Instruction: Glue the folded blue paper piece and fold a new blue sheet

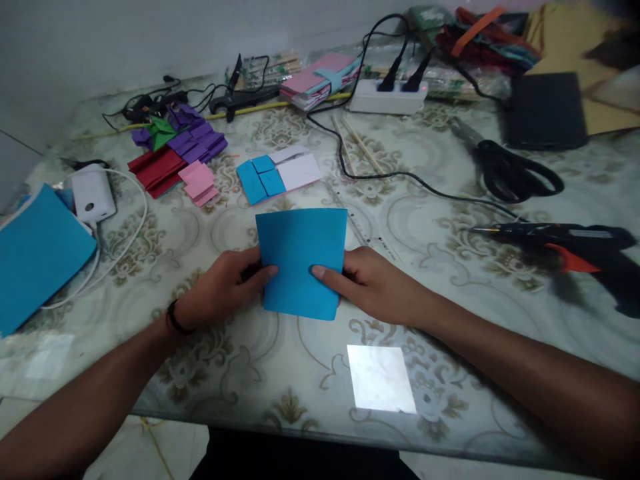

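Note:
A rectangular piece of blue paper (303, 253) is held upright above the table, near the middle of the view. My left hand (225, 283) grips its left edge, thumb on the front and fingers behind. On the right edge, my right hand (377, 283) pinches it the same way, its fingers partly hidden behind the sheet. Just beyond the paper lies a folded blue and white paper piece (277, 175). Folded pieces in pink (199, 183), red (157, 171) and purple (199, 141) rest farther back on the left.
Blue sheets (43, 260) and a white device (93, 193) with a cable lie left. A power strip (388, 98), pliers (245, 100) and a paper stack (323, 79) are at the back. Scissors (510, 167), a glue gun (575, 243) and a black box (546, 110) sit right.

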Tool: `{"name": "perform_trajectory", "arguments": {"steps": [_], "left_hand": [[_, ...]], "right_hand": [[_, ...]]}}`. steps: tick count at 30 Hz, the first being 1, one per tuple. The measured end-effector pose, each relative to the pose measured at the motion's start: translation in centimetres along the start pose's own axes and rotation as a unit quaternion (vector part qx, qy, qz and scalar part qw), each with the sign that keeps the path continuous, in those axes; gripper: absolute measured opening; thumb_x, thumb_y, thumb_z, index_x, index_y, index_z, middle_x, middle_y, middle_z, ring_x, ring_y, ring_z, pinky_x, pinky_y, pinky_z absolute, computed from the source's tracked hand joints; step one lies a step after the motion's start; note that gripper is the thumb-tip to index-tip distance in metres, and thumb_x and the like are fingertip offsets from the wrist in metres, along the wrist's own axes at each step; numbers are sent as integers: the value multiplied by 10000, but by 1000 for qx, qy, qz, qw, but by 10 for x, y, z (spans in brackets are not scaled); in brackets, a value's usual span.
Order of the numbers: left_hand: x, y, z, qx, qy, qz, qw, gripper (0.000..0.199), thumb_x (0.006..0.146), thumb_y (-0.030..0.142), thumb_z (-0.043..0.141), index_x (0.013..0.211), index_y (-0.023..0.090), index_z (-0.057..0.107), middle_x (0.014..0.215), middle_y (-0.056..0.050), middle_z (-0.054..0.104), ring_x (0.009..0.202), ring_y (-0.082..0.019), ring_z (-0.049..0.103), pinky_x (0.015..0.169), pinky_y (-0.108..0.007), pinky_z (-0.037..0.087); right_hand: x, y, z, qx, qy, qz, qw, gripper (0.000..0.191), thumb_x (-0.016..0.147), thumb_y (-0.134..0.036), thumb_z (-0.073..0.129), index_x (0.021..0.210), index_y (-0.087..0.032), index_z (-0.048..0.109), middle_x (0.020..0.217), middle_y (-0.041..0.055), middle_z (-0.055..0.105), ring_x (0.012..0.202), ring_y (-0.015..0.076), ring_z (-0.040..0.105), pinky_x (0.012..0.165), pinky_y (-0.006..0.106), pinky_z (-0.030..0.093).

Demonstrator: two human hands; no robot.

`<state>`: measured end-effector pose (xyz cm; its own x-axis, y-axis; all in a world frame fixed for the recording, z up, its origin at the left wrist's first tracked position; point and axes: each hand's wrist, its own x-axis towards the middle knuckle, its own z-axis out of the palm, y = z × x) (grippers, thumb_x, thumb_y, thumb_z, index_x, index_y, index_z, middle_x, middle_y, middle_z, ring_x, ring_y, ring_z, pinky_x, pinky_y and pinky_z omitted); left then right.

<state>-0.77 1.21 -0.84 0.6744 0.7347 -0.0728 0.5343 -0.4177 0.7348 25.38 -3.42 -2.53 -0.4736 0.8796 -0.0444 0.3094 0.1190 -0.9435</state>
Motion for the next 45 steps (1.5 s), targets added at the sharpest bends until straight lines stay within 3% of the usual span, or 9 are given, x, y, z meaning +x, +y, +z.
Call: {"name": "perform_trajectory", "arguments": {"steps": [45], "left_hand": [[2, 6, -1, -12, 2, -7, 1000, 360, 1031, 449, 535, 777, 195, 523, 631, 30, 506, 575, -132, 446, 526, -293, 332]], "right_hand": [[0, -1, -1, -1, 4, -1, 1000, 518, 1027, -549, 522, 659, -188, 570, 587, -20, 627, 506, 99, 567, 484, 208, 411]]}}
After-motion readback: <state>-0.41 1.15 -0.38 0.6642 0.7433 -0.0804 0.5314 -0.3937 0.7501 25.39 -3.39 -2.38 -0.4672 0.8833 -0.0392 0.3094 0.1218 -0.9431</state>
